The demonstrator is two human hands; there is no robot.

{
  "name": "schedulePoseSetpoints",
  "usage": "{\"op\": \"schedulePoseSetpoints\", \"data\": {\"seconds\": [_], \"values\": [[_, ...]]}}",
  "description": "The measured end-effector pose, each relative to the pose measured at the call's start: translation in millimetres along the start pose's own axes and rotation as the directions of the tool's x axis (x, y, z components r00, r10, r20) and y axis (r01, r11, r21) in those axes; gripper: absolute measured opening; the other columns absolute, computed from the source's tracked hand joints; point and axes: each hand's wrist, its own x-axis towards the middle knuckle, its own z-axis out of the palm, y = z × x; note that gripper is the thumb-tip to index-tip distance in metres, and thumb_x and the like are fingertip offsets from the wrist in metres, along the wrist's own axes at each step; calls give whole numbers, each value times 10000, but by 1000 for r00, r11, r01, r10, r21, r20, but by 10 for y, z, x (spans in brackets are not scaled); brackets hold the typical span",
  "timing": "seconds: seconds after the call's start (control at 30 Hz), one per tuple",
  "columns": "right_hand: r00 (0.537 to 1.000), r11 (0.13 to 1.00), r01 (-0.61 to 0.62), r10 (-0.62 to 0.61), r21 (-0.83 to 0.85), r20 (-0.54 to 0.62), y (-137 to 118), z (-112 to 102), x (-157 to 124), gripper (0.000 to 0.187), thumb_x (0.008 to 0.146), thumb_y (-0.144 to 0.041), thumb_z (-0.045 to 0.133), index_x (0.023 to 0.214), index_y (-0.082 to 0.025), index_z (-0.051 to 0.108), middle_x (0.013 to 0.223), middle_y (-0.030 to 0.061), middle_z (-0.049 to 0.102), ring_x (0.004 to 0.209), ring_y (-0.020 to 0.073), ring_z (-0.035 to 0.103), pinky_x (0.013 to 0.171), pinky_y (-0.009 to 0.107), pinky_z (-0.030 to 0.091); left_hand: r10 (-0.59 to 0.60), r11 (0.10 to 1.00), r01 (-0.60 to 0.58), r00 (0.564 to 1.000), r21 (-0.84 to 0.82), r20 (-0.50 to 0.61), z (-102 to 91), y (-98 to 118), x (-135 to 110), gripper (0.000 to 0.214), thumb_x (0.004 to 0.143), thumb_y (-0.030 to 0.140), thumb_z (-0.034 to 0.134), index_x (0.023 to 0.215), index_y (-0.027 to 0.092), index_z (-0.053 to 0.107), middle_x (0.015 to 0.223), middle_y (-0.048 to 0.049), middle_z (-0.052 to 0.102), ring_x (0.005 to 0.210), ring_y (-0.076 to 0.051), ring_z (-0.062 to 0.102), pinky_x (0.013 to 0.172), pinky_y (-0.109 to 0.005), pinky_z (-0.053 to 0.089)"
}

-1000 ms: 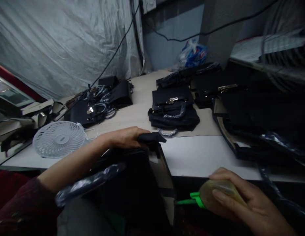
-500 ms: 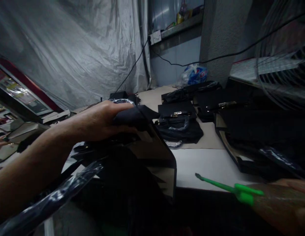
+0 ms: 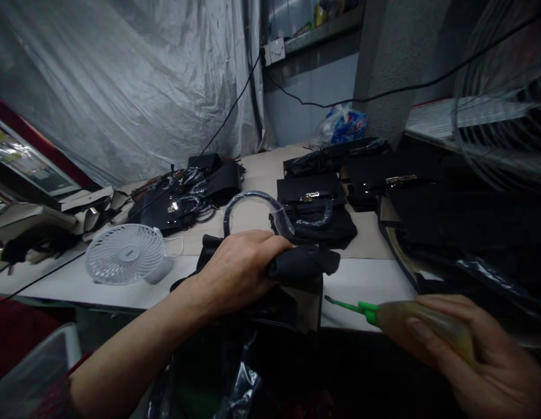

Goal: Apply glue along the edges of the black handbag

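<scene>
My left hand (image 3: 244,265) is closed over the top of a black handbag (image 3: 303,265) at the table's front edge. The bag's beige inner side shows below the black flap. A plastic-wrapped handle (image 3: 253,198) arches up behind my knuckles, and a strip of clear wrap hangs below. To the right, my right hand (image 3: 493,349) is wrapped round a squeeze bottle (image 3: 431,329) of yellowish content, apparently glue. Its green nozzle (image 3: 346,305) points left, close to the bag's right side; I cannot tell whether it touches.
A small white fan (image 3: 126,254) stands on the table at left. Black handbags (image 3: 312,201) with gold clasps lie behind, more (image 3: 466,233) are stacked at right, and others (image 3: 166,203) at back left. A wire-guarded fan (image 3: 501,134) and a black cable (image 3: 384,96) are at upper right.
My left hand and the handbag have moved right and down, bringing the white fan into view. The bottle has come leftward, its nozzle now near the bag.
</scene>
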Motion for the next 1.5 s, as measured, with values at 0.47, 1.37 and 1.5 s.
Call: {"op": "schedulePoseSetpoints", "data": {"seconds": [0.47,1.37,1.5], "values": [[974,991,125,-131,39,187,-162,223,454,305,957,-554,562,994,-265,651,942,30,667,793,231,653,712,368,530,-4,991,-1,999,-135,-36,141,-75,-6,311,817,82,571,1079,199,690,960,-32,721,850,-194,677,703,-298,486],[931,974,220,-225,50,287,-326,216,765,288,962,-553,569,961,-278,653,896,-3,639,761,191,614,645,309,454,45,990,-49,999,-131,-30,190,-90,-38,340,856,120,538,1164,193,659,1058,-54,709,964,-201,661,810,-312,525],[934,988,155,-154,23,323,-326,199,765,307,948,-563,597,955,-263,662,877,-10,650,728,173,622,631,284,464,54,987,-58,998,-153,-27,195,-93,-38,324,878,129,542,1174,194,654,1075,-55,709,987,-203,661,832,-316,533]]}}
